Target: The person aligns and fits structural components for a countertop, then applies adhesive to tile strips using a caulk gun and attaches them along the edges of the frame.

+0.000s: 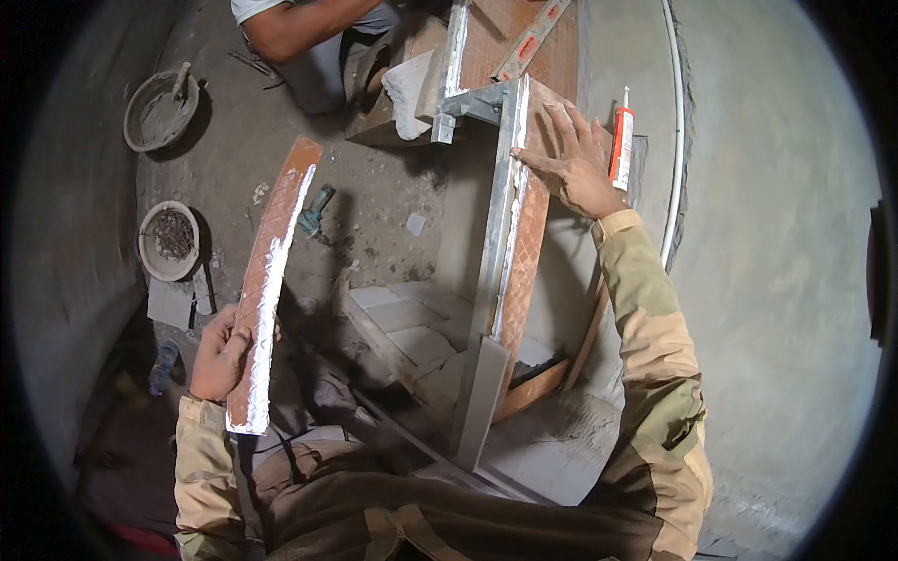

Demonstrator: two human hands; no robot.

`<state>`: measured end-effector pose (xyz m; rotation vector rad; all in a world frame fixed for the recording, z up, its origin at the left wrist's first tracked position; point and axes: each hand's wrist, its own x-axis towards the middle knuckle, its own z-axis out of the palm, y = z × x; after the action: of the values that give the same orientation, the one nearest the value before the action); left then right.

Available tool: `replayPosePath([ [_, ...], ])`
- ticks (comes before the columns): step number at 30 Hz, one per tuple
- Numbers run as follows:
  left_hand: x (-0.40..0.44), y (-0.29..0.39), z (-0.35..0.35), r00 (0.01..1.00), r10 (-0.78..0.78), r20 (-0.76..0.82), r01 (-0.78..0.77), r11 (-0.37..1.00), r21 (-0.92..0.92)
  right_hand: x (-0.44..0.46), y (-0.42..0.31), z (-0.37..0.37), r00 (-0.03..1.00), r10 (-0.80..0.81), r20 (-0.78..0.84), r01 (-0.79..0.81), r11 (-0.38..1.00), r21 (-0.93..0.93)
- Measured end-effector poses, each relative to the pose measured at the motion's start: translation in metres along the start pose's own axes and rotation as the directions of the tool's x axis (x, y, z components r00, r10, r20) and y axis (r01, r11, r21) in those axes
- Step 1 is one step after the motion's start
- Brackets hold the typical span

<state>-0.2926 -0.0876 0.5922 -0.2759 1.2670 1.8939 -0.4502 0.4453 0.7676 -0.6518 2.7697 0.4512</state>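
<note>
My left hand (223, 355) is closed around the lower part of a long brown tile strip (265, 238), held tilted with its patterned back showing. Thick white adhesive (269, 290) runs along the strip's right edge. My right hand (582, 168) lies with spread fingers on the upper end of a brown tile piece (526, 252) set along a metal frame (488, 271). The right thumb reaches the white adhesive line beside the metal. Just beyond that hand stands a red and white sealant tube (621, 150). Lower on the frame sits a grey strip (485, 397).
A spirit level (531, 39) rests on the brown panel at the top. Another person's arm (304, 28) is at upper left. On the floor are a mortar bowl (161, 112), a bowl of small dark pieces (168, 241) and a teal power tool (316, 211). A white pipe (675, 140) follows the right wall.
</note>
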Motion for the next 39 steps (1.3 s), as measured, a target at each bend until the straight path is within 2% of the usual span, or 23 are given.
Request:
replayPosePath([
  [2, -0.001, 0.004, 0.005, 1.0, -0.005, -0.021, 0.004, 1.0, -0.029, -0.004, 0.004, 0.004, 0.999, 0.019, 0.045, -0.018, 1.0, -0.018],
  [5, -0.003, -0.001, 0.002, 1.0, 0.008, -0.008, -0.008, 1.0, 0.024, -0.012, 0.008, 0.001, 1.0, 0.002, 0.016, -0.002, 1.0, -0.01],
  [8, -0.003, -0.002, 0.0, 1.0, -0.015, 0.004, 0.015, 0.999, 0.034, -0.017, -0.001, -0.007, 0.998, 0.021, -0.053, -0.017, 0.996, 0.088],
  [10, -0.002, -0.009, -0.002, 1.0, -0.004, -0.003, 0.004, 0.999, 0.032, -0.017, -0.018, -0.013, 0.999, -0.052, 0.008, 0.052, 0.998, -0.043],
  [13, -0.004, -0.007, 0.002, 1.0, 0.012, -0.003, -0.012, 1.0, 0.029, -0.024, -0.027, 0.002, 0.995, -0.099, 0.01, 0.099, 0.988, -0.12],
  [14, -0.004, -0.006, 0.003, 1.0, 0.016, -0.002, -0.016, 1.0, 0.021, -0.027, -0.028, 0.003, 0.995, -0.1, 0.01, 0.1, 0.988, -0.121],
  [16, -0.006, -0.01, 0.0, 1.0, 0.024, -0.001, -0.024, 0.999, 0.032, -0.037, -0.03, 0.004, 0.996, -0.056, 0.074, 0.073, 0.966, -0.249],
  [23, -0.009, -0.012, 0.008, 1.0, 0.007, 0.0, -0.007, 1.0, -0.028, -0.07, -0.04, -0.007, 0.998, -0.028, 0.051, 0.043, 0.948, -0.315],
  [25, -0.009, -0.012, 0.008, 0.999, 0.035, 0.037, -0.036, 0.999, 0.022, -0.072, -0.053, -0.012, 1.0, -0.011, -0.017, 0.007, 0.977, -0.213],
  [27, -0.011, -0.004, 0.014, 0.999, 0.014, 0.04, -0.015, 0.999, 0.034, -0.082, -0.058, 0.001, 0.999, -0.028, -0.042, 0.017, 0.973, -0.23],
  [30, -0.014, -0.007, 0.02, 0.999, 0.03, 0.034, -0.031, 0.999, 0.025, -0.103, -0.059, 0.01, 0.997, 0.063, 0.039, -0.054, 0.976, -0.21],
  [31, -0.017, -0.002, 0.023, 0.999, 0.037, 0.033, -0.038, 0.998, 0.042, -0.111, -0.057, 0.007, 0.997, 0.067, 0.028, -0.06, 0.978, -0.201],
  [34, -0.024, 0.01, 0.034, 0.999, 0.022, 0.03, -0.023, 0.999, 0.044, -0.125, -0.066, -0.001, 0.979, 0.205, 0.004, -0.203, 0.974, -0.1],
  [36, -0.026, 0.021, 0.038, 0.999, 0.024, 0.049, -0.028, 0.996, 0.08, -0.116, -0.079, -0.01, 0.978, 0.207, -0.03, -0.208, 0.976, -0.067],
  [39, -0.026, 0.031, 0.045, 0.997, -0.042, 0.071, 0.041, 0.999, 0.011, -0.104, -0.09, -0.001, 0.984, 0.155, -0.089, -0.159, 0.987, -0.034],
])
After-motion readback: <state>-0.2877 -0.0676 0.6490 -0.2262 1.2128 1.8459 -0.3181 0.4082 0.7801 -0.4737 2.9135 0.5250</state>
